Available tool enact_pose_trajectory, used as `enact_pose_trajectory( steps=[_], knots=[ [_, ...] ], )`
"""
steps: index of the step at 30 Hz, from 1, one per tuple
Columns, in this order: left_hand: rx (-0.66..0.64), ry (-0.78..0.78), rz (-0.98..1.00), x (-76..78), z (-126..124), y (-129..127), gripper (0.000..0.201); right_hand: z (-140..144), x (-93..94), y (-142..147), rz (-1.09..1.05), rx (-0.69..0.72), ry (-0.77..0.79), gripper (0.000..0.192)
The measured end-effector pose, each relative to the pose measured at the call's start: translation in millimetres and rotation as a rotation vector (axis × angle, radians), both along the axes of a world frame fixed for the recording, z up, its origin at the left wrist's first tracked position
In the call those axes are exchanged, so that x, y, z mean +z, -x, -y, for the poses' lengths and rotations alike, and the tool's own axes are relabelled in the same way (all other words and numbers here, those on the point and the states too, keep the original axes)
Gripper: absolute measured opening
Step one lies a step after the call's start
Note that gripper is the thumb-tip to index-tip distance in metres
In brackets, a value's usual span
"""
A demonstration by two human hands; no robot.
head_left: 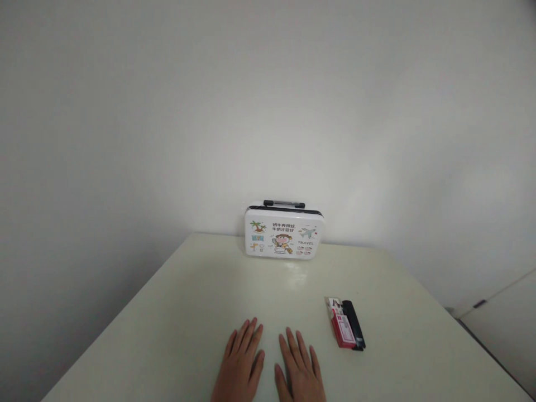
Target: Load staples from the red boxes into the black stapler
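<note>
My left hand (240,362) lies palm down on the pale table (180,312), its fingers stretched out and holding nothing. Beside it, a short gap to the right, my right hand (300,367) rests flat with its fingers spread, also bare. Nearest to the right hand, off to its upper right, is a small red-and-white pack (343,329) in clear wrapping. A long black object (354,325), which looks like a stapler, lies alongside the pack's right edge. Neither hand touches these things.
At the back of the table a white case (285,233) with cartoon travel prints stands upright by the wall (268,111). A dark bar with a clear middle (285,204) is along its top; whether it is a handle or a pen I cannot tell.
</note>
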State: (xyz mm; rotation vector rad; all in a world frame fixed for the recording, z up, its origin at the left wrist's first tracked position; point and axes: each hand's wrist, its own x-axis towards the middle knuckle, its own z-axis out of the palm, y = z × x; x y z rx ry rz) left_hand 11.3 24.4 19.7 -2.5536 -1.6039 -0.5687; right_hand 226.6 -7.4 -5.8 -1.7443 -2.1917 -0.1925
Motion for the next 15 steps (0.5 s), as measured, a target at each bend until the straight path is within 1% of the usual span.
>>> enact_pose_trajectory(
  steps=[8, 10, 12, 13, 15],
  knots=[
    [0.006, 0.003, -0.030, 0.2, 0, 1, 0.060, -1, 0.8, -1, -0.127, 0.040, 0.036, 0.066],
    [0.001, 0.002, -0.029, 0.2, 0, 1, 0.060, -1, 5.1, 1, -0.190, 0.032, 0.045, 0.065],
    [-0.005, 0.006, -0.025, -0.2, 0, 1, 0.061, -3, 17.9, 1, -0.280, 0.042, 0.070, 0.060],
    [-0.007, 0.010, -0.020, -0.5, 0, 1, 0.061, -5, 28.1, -2, -0.344, 0.064, 0.098, 0.054],
    [-0.008, 0.023, -0.008, -1.0, 0, 1, 0.061, -13, 55.0, -17, -0.511, 0.128, 0.184, 0.040]
  ],
)
